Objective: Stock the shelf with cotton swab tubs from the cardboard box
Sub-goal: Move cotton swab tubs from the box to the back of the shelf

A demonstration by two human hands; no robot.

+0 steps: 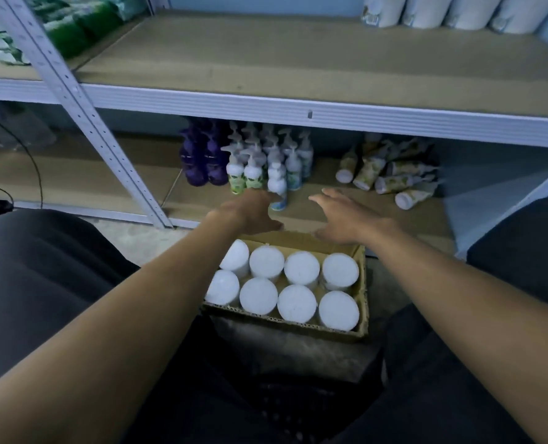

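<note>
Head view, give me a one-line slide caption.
Both empty hands, left and right, reach over a box of eight tubs.

Metal shelving unit (298, 113) with fibreboard decks. Upper deck: white rolls (458, 9) at the upper right of the frame, green packets (58, 30) at the upper left. Lower deck, centre: purple bottles (202, 158) beside upright white pump bottles (266, 161); to their right, tubes (391, 174) lying on their sides. Floor (157, 241), lower centre: open cardboard box (361, 302) holding eight white-lidded tubs (296, 307).
</note>
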